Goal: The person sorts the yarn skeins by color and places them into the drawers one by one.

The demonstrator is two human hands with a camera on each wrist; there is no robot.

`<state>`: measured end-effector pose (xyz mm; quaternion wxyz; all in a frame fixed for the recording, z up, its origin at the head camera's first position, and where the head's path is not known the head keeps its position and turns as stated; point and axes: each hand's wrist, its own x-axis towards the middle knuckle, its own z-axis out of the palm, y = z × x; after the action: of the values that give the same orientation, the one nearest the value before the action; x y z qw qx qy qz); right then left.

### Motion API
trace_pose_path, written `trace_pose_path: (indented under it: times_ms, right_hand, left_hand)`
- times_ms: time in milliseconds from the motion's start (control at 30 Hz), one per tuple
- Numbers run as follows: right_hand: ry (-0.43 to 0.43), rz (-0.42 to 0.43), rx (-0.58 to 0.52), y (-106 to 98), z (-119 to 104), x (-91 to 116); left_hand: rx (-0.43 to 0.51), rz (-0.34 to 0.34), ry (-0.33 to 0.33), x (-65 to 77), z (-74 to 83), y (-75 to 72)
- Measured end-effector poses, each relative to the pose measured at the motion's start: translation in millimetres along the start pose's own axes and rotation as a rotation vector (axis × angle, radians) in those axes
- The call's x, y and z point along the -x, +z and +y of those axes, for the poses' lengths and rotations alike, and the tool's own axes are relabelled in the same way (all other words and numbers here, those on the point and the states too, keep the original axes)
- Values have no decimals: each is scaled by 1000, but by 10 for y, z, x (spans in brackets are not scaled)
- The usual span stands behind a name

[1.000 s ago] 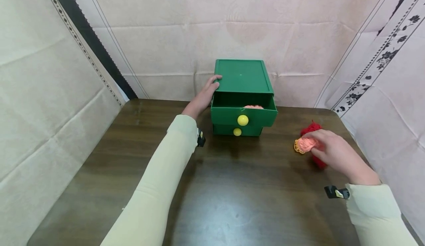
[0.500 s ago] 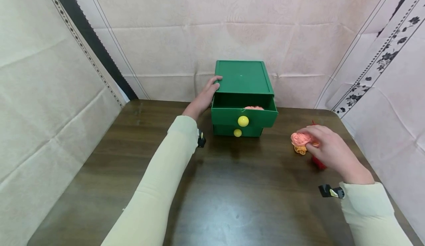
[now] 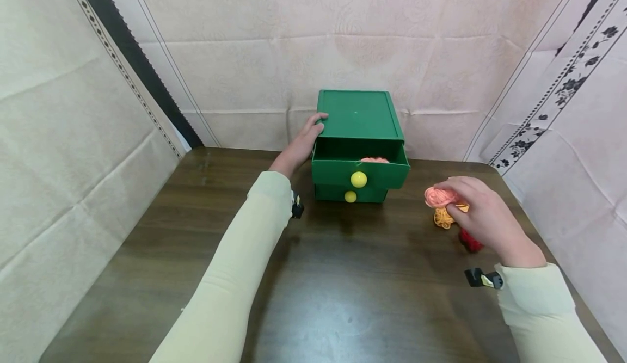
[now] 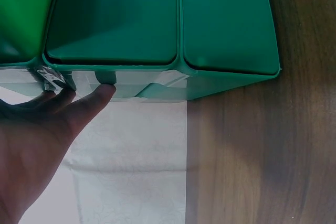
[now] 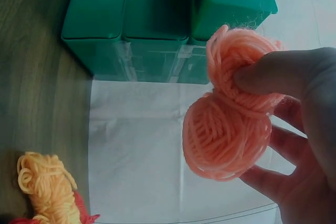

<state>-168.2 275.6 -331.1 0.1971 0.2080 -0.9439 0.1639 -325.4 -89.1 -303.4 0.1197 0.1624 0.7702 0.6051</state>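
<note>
A green drawer box [image 3: 360, 114] stands at the back middle of the table. Its top drawer [image 3: 335, 173] is pulled out, and some pink yarn [image 3: 375, 160] shows inside. My left hand [image 3: 300, 145] rests against the box's left side, fingertips over the top edge; straight fingers [image 4: 86, 108] lie along that side in the left wrist view. On the right, my right hand [image 3: 485, 216] pinches a pink skein of yarn [image 5: 226, 137], tied at its waist, between thumb and fingers. Below it lie an orange-yellow skein [image 3: 443, 219] and red yarn [image 3: 471, 241], partly hidden by the hand.
Yellow round knobs [image 3: 358, 178] stick out from the drawer fronts. Pale cloth [image 3: 372, 14] hangs behind the dark wooden table [image 3: 343, 276] and along both sides. The right-hand cloth has a floral border [image 3: 570, 85].
My right hand has lifted the pink skein off the other yarn and moved it slightly left and away from me, uncovering more of the yellow skein. My left hand stays on the box.
</note>
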Motion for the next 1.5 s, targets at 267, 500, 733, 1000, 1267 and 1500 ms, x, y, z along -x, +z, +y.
trace_pose_path:
  times_ms: [267, 500, 733, 1000, 1267, 1500]
  right_hand:
    - [-28, 49, -3, -19, -65, -46]
    - [-71, 106, 5, -38, -125, -110]
    - [-101, 159, -10, -41, -207, -173]
    - [-140, 227, -15, -43, -236, -264]
    - [-154, 280, -70, -29, -287, -339]
    - [-180, 304, -72, -39, -334, -412]
  left_hand:
    - [-20, 23, 14, -112, -139, -2]
    - [-36, 53, 65, -183, -243, -5]
    - [-31, 48, 43, -170, -248, -8]
    - [-27, 27, 30, -94, -120, -7]
    - [-31, 35, 28, -171, -216, -24]
    - [-8, 15, 4, -69, -83, -13]
